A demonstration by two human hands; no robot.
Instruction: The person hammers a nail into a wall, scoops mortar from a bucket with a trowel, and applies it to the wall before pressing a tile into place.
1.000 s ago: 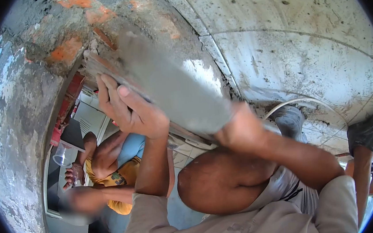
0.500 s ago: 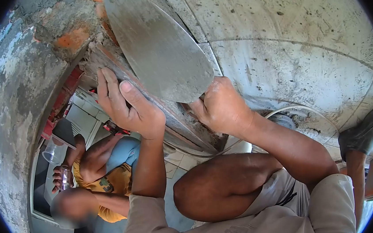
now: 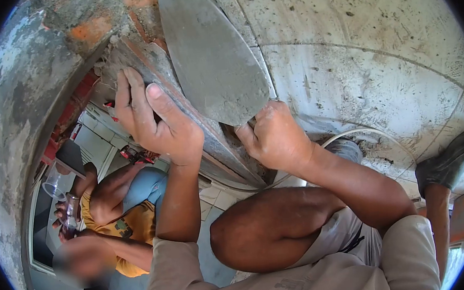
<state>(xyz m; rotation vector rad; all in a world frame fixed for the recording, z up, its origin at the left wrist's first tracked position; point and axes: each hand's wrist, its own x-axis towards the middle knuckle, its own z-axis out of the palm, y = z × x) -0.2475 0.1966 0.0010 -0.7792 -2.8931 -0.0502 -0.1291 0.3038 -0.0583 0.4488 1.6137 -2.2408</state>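
Observation:
My right hand [image 3: 276, 136] is closed around the handle end of a pointed trowel [image 3: 214, 52], whose broad grey blade is smeared with wet mortar. The handle is hidden behind the fist and blade. The blade points up and away, overlapping the seam between a rough wall edge and the pale tiles. To its left, my left hand [image 3: 158, 118] lies with fingers stretched out along a narrow, mortar-stained board [image 3: 227, 155], its thumb apart from the fingers. The board runs diagonally down between both hands.
Rough plaster with exposed orange brick [image 3: 91, 29] is at the upper left. Dirty pale tiles [image 3: 348, 88] spread at right, with a pale hose [image 3: 374, 130] curving below. Through the opening, a crouching person [image 3: 135, 233] holds a clear container [image 3: 70, 211]. Another person's dark boot [image 3: 447, 162] stands at right.
The trowel blade has shifted right and stands a little steeper in my right hand. My left hand stays spread along the board. The view has tilted slightly.

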